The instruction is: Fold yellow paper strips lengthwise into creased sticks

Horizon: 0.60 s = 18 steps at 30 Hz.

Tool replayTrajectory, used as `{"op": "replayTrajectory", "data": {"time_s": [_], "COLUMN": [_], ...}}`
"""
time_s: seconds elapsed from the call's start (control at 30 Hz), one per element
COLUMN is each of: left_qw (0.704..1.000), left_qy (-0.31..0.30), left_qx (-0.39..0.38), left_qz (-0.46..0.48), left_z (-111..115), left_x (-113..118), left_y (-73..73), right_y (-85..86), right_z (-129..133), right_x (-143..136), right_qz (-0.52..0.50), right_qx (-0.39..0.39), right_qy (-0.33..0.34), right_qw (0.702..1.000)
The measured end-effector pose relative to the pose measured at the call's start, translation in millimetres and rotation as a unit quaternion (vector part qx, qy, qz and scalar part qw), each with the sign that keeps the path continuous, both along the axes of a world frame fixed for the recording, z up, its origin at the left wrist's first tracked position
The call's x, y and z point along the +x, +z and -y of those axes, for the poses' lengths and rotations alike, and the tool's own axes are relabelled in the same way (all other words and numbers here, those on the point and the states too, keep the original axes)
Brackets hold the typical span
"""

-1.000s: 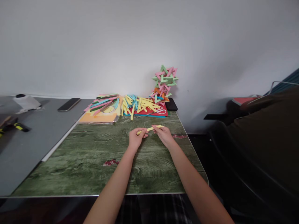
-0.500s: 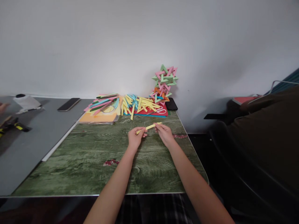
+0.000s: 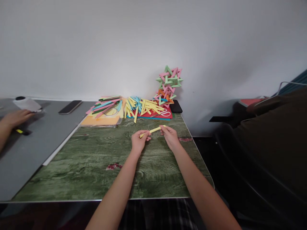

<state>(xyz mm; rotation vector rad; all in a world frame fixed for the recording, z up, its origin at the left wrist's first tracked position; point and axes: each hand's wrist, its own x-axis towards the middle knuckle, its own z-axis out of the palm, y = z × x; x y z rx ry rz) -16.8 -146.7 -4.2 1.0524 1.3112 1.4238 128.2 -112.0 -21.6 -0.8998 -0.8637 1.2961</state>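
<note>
A narrow yellow paper strip (image 3: 155,130) is stretched between my two hands, just above the green wood-patterned table (image 3: 91,179). My left hand (image 3: 140,139) pinches its left end, and my right hand (image 3: 169,136) pinches the strip near its right end. Beyond them lies a pile of yellow paper strips (image 3: 151,108), with blue strips (image 3: 137,103) beside it. Pink and green folded-paper stars (image 3: 169,80) are stacked at the back right. White-handled scissors (image 3: 165,111) rest on red paper (image 3: 169,116).
Coloured strips (image 3: 105,107) lie on an orange paper pack (image 3: 100,120) at the back left. A black phone (image 3: 176,107) is by the stars. On the grey table, another person's hand (image 3: 18,118) reaches near a white roll (image 3: 26,103); a second phone (image 3: 70,107) lies there.
My right hand has slid slightly right along the strip, while my left hand stays in place. The other person's hand has come further in from the left, towards the white roll.
</note>
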Motion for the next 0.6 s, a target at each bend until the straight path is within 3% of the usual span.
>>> {"op": "replayTrajectory", "data": {"time_s": [0.43,0.6], "left_qw": [1.0,1.0], "left_qy": [0.0,0.003], "left_qx": [-0.001,0.001], "left_qz": [-0.001,0.002], "left_z": [1.0,1.4], "left_x": [0.9,0.3], "left_y": [1.1,0.8], "right_y": [-1.1,0.8], "right_z": [-2.3,-1.5], "right_x": [5.2,6.7], "right_qz": [0.08,0.09], "right_qx": [0.041,0.022], "right_qy": [-0.06,-0.073], "right_qw": [0.994,0.993]}}
